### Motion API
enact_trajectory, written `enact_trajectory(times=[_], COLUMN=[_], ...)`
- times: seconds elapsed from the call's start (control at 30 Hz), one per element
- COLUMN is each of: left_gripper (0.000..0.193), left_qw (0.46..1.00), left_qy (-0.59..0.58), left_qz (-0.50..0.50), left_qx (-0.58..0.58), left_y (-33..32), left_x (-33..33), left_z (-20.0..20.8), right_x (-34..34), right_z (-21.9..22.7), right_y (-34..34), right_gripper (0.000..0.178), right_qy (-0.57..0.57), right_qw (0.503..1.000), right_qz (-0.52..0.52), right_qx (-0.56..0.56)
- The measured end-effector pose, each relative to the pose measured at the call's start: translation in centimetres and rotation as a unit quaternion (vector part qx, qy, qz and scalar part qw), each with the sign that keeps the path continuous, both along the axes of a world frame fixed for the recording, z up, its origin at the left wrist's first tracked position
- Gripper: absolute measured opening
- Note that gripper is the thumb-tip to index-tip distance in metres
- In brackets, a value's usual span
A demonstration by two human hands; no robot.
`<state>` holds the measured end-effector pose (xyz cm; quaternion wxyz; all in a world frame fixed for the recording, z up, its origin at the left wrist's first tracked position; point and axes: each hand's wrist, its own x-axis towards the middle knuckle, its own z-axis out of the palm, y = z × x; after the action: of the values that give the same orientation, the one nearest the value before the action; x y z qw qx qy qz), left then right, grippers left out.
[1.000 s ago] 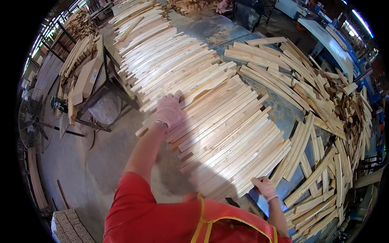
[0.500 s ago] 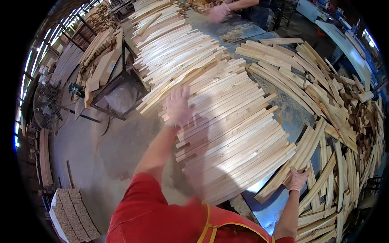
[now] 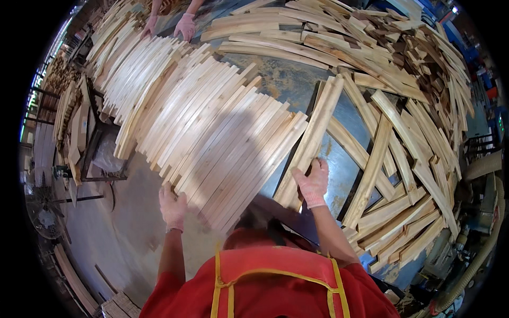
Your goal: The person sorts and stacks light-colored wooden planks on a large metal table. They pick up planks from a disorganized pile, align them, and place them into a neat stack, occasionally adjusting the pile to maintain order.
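Observation:
Both hands wear pale pink gloves. My left hand [image 3: 173, 209] is at the near left ends of a row of pale wooden strips [image 3: 212, 127], its fingertips touching the ends and its thumb apart from them. The strips lie side by side on the table, their ends uneven. To their right, my right hand [image 3: 313, 183] grips the near end of a thick, longer wooden board [image 3: 317, 132], thumb on its top side. A darker piece shows along that board's left edge; whether the hand holds it too is hidden.
Loose boards [image 3: 371, 175] lie crisscrossed on the blue metal table [image 3: 339, 151] at right, with a heap of offcuts [image 3: 419, 58] behind. Across the table are a co-worker's gloved hands [image 3: 185, 27]. A side bench [image 3: 98, 138] and a fan [image 3: 45, 206] stand at left.
The view has swung to the right. My left hand has moved from the top of the strips to their near left ends. My right hand stays at the thick board's near end.

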<state>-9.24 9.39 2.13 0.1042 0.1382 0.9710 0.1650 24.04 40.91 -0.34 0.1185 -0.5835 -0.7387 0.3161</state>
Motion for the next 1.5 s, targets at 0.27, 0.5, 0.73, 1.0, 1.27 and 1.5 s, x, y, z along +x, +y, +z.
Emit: enact_trajectory(times=[0.27, 0.5, 0.73, 1.0, 1.27, 1.5], left_gripper=[0.079, 0.08, 0.086, 0.078, 0.077, 0.052], left_qw=[0.997, 0.967, 0.813, 0.756, 0.741, 0.743], left_qy=[-0.071, 0.129, 0.076, 0.099, 0.14, 0.161], left_qz=[0.024, -0.215, -0.578, -0.647, -0.657, -0.646], left_qx=[-0.002, 0.036, -0.006, -0.011, 0.015, 0.07], left_y=[0.2, -0.8, 4.3, 5.3, 5.6, 8.0], left_x=[3.6, 3.1, 12.9, 13.3, 13.1, 15.1], left_z=[-0.2, -1.1, -0.5, 1.4, 1.2, 2.9], right_x=[-4.2, -0.3, -1.0, 16.2, 14.2, 14.0], right_z=[-4.6, 0.9, 2.1, 3.0, 2.3, 0.7], right_y=[3.6, -8.8, -9.5, -0.4, 0.8, 7.7], right_gripper=[0.098, 0.119, 0.036, 0.084, 0.074, 0.063], right_qy=[0.458, 0.277, 0.089, -0.306, -0.236, -0.279], right_qw=[0.842, 0.916, 0.994, 0.943, 0.962, 0.956], right_qz=[-0.202, -0.208, 0.056, -0.126, -0.056, -0.024], right_qx=[-0.2, -0.2, -0.006, -0.037, 0.127, 0.083])
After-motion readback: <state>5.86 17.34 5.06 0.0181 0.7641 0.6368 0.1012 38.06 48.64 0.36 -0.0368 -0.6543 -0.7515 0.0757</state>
